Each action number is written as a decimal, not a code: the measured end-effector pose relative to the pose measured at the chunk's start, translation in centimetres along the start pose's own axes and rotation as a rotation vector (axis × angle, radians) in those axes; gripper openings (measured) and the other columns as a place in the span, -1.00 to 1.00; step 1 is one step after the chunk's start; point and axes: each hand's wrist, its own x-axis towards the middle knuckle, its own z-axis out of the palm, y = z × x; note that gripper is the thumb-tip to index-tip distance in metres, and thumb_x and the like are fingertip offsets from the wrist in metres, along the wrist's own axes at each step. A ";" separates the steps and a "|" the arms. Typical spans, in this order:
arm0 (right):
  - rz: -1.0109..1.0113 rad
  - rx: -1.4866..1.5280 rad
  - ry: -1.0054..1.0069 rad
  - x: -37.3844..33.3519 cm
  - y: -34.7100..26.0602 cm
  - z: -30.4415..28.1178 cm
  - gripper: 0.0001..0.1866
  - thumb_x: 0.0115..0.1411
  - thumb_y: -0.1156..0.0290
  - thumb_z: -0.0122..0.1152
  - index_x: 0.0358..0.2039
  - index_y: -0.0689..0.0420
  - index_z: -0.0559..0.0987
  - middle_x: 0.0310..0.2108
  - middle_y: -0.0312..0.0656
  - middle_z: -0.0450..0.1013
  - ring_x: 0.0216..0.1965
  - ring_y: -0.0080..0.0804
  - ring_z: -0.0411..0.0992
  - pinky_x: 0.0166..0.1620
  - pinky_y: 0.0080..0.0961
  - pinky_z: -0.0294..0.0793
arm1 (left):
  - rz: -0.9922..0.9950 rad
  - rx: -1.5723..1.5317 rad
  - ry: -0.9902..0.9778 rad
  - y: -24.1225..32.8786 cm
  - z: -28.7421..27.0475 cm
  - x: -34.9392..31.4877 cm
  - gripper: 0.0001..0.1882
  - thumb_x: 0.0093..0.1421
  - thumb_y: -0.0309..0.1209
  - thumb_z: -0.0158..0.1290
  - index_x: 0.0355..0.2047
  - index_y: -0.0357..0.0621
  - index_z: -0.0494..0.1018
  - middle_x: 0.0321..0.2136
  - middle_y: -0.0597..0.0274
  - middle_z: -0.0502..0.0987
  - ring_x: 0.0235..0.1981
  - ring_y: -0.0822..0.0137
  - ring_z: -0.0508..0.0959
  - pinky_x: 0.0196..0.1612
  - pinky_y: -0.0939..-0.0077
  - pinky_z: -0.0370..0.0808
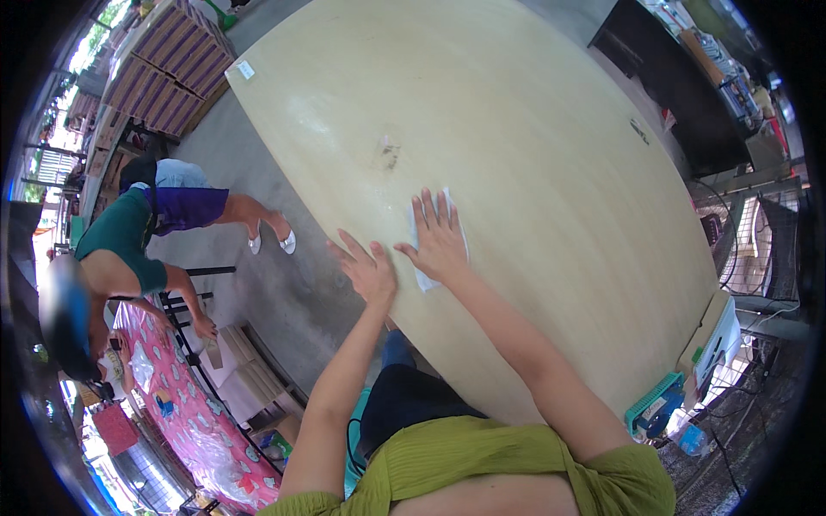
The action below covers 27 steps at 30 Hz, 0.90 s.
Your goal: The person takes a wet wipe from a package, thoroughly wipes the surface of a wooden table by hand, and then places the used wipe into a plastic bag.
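A large pale beige tabletop [568, 172] fills the middle of the head view. My right hand [440, 245] lies flat with spread fingers on a thin white cloth [426, 282], pressing it to the surface. My left hand [368, 275] rests at the table's left edge, its fingers apart and nothing in them. A dark smudge [390, 156] marks the tabletop beyond my hands. Near the far left corner sits a small white label [245, 70].
To the left, another person [120, 232] leans over a pink patterned table cover [198, 439]. Stacked boxes [168, 73] stand at the far left. A black cabinet [671, 86] is at the far right. A green basket [654, 402] and plastic bottle [690, 440] sit near the right corner.
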 end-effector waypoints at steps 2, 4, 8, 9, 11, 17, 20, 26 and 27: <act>-0.012 -0.006 0.049 3.8 -1.6 1.0 0.03 0.17 -0.31 -0.06 0.39 0.21 -0.06 0.43 0.04 -0.21 0.43 0.11 -0.28 0.38 0.06 -0.24 | 0.086 -0.064 0.043 -0.8 0.2 0.4 -0.16 0.33 0.21 -0.41 0.41 -0.08 -0.20 0.38 -0.26 -0.29 0.35 -0.27 -0.06 0.34 -0.02 -0.04; 0.008 -0.023 0.106 7.9 -2.3 1.7 0.03 0.16 -0.31 -0.05 0.39 0.21 -0.05 0.42 0.04 -0.19 0.43 0.11 -0.26 0.38 0.06 -0.22 | 0.134 -0.164 -0.009 -1.6 0.0 0.8 -0.12 0.32 0.20 -0.35 0.40 -0.17 -0.25 0.38 -0.26 -0.30 0.36 -0.25 -0.11 0.35 0.00 -0.11; 0.102 -0.096 0.170 16.9 -3.2 2.6 0.04 0.15 -0.34 -0.05 0.38 0.20 -0.01 0.42 0.04 -0.14 0.43 0.10 -0.24 0.38 0.06 -0.20 | 0.217 -0.466 -0.204 -6.3 -1.9 2.9 -0.06 0.32 0.19 -0.30 0.38 -0.29 -0.32 0.38 -0.25 -0.25 0.35 -0.20 -0.12 0.35 0.03 -0.19; 0.135 -0.119 0.174 19.2 -3.1 2.7 0.05 0.14 -0.35 -0.05 0.38 0.20 0.00 0.41 0.04 -0.13 0.43 0.09 -0.23 0.38 0.06 -0.19 | 0.171 -0.572 -0.301 -7.8 -2.9 3.8 -0.06 0.32 0.19 -0.30 0.38 -0.29 -0.34 0.37 -0.24 -0.24 0.34 -0.17 -0.09 0.35 0.04 -0.15; 0.212 -0.157 0.199 23.1 -1.6 2.5 0.05 0.14 -0.36 -0.07 0.38 0.21 0.00 0.42 0.02 -0.13 0.43 0.09 -0.23 0.38 0.05 -0.19 | 0.071 -0.773 -0.496 -9.3 -5.3 5.3 -0.05 0.33 0.19 -0.29 0.38 -0.29 -0.36 0.37 -0.21 -0.21 0.33 -0.12 -0.04 0.33 0.05 -0.06; 0.337 -0.214 0.297 29.3 -1.5 3.1 0.04 0.15 -0.36 -0.09 0.38 0.20 -0.02 0.42 0.00 -0.16 0.43 0.08 -0.25 0.38 0.05 -0.19 | -0.060 -0.859 -0.508 -15.4 -8.8 11.6 -0.08 0.32 0.21 -0.27 0.41 -0.08 -0.38 0.38 -0.03 -0.15 0.30 0.02 0.10 0.21 0.15 0.25; 0.361 -0.239 0.197 23.8 -3.5 4.4 0.04 0.16 -0.33 -0.07 0.38 0.22 -0.04 0.43 0.02 -0.21 0.42 0.12 -0.26 0.37 0.08 -0.17 | -0.209 -0.985 -0.486 -14.8 -9.4 17.0 0.00 0.20 0.31 -0.13 0.42 0.21 -0.38 0.38 0.12 -0.18 0.27 -0.09 0.13 0.19 -0.15 0.24; 0.383 -0.211 -0.040 3.5 -14.7 6.6 0.03 0.15 -0.26 0.00 0.38 0.25 -0.05 0.43 0.06 -0.25 0.42 0.19 -0.31 0.36 0.10 -0.22 | 0.001 -0.768 -0.221 -9.9 -5.9 31.0 -0.15 0.36 0.12 -0.29 0.40 -0.15 -0.29 0.38 -0.23 -0.28 0.39 -0.16 -0.13 0.35 -0.07 -0.07; 0.397 -0.195 -0.033 1.6 -15.6 6.7 0.04 0.15 -0.25 0.01 0.37 0.26 -0.04 0.43 0.07 -0.24 0.42 0.20 -0.31 0.36 0.12 -0.23 | 0.055 -0.693 -0.143 -8.8 -5.4 33.0 -0.17 0.37 0.11 -0.30 0.40 -0.15 -0.29 0.37 -0.29 -0.28 0.38 -0.20 -0.14 0.35 -0.08 -0.11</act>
